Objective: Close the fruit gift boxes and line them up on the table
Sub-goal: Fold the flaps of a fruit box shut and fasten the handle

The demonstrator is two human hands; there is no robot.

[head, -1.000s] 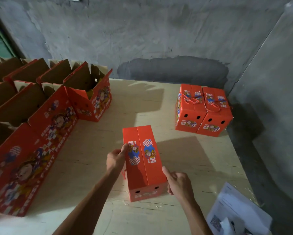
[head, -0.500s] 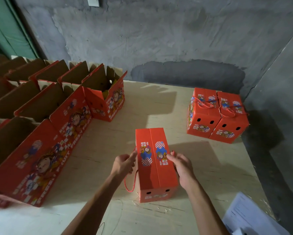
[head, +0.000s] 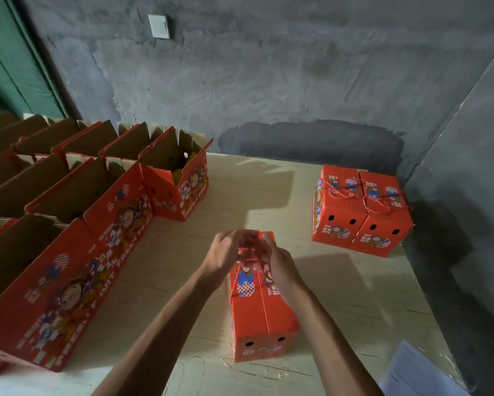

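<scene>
A closed red fruit gift box (head: 264, 312) stands on the pale wooden table (head: 354, 295) in front of me. My left hand (head: 227, 251) and my right hand (head: 274, 261) meet above its top, fingers curled on the red-and-white rope handle (head: 234, 277) that rises from the box's left side. The fingers are motion-blurred. Two closed boxes (head: 360, 212) with tied rope handles stand side by side at the table's far right. Several open boxes (head: 120, 212) with raised flaps stand in rows on the left.
A grey concrete wall runs behind the table and along its right edge. White paper sheets (head: 417, 375) lie at the near right corner. A green surface (head: 14, 64) shows at the far left.
Both hands left the box's sides and rose above its top, pulling the rope handle up. The view tilted upward and the box sits lower in frame.
</scene>
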